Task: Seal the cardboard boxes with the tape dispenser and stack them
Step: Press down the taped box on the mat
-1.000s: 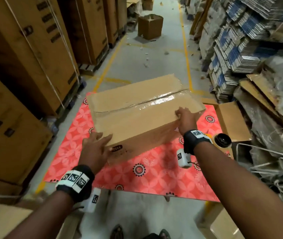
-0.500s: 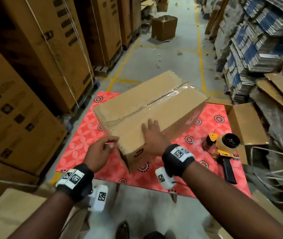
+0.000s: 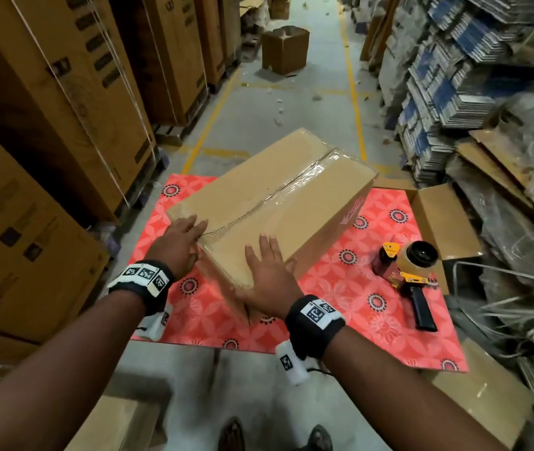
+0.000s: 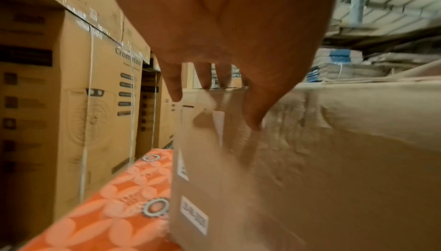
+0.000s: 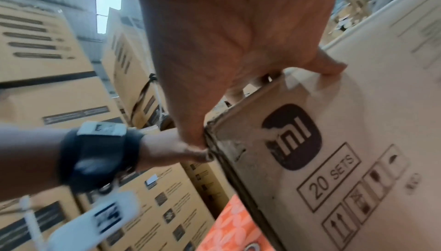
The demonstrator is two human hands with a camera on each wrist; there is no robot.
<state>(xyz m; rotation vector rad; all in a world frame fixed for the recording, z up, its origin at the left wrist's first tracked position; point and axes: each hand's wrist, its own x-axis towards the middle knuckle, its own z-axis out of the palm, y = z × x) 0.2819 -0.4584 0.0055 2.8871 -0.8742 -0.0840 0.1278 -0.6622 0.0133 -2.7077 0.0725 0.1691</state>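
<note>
A long brown cardboard box [image 3: 278, 196] lies at an angle on the red patterned mat [image 3: 340, 320], with clear tape along its top seam. My left hand [image 3: 182, 236] lies with straight fingers on the box's near left corner. My right hand [image 3: 265, 268] lies flat on the top at the near end, thumb down the end face. The left wrist view shows the left hand [image 4: 214, 57] over the box edge [image 4: 334, 161]. In the right wrist view the right hand [image 5: 226, 47] rests on the printed box [image 5: 346, 142]. The tape dispenser [image 3: 412, 265] lies unheld on the mat to the right.
An open empty box [image 3: 438, 216] sits at the mat's right edge. Tall strapped cartons [image 3: 63, 125] wall the left side; bundled flat cardboard [image 3: 454, 76] and loose straps fill the right. A small box [image 3: 285, 48] stands in the aisle. More cardboard [image 3: 483, 395] lies near my feet.
The box has swung round so one end points toward me. My right hand moved from the far right corner to the near end; my left hand shifted onto the near left corner.
</note>
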